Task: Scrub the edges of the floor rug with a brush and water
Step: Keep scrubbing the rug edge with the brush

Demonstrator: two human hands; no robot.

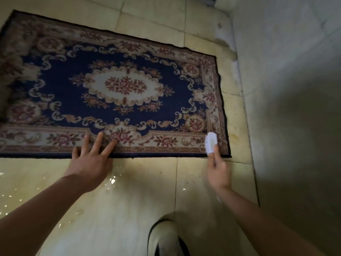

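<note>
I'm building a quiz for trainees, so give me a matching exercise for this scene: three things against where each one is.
1. brush
2. left hand
3. shoe

A. on the tiles, bottom of view
B. fingers spread on the rug, near border
C. at the rug's near right corner, held by the right hand

Pairs: 1-C, 2-B, 3-A

The rug (118,85) is rectangular, with a navy field, a cream oval medallion of red flowers at centre, a cream floral border and a dark bound edge. It lies flat on the tiled floor (147,200). The brush (211,142) is small and white, positioned over the border at the rug's near right corner and gripped by the right hand (217,172). Water (111,182) glints in patches on the floor just in front of the near edge.
</note>
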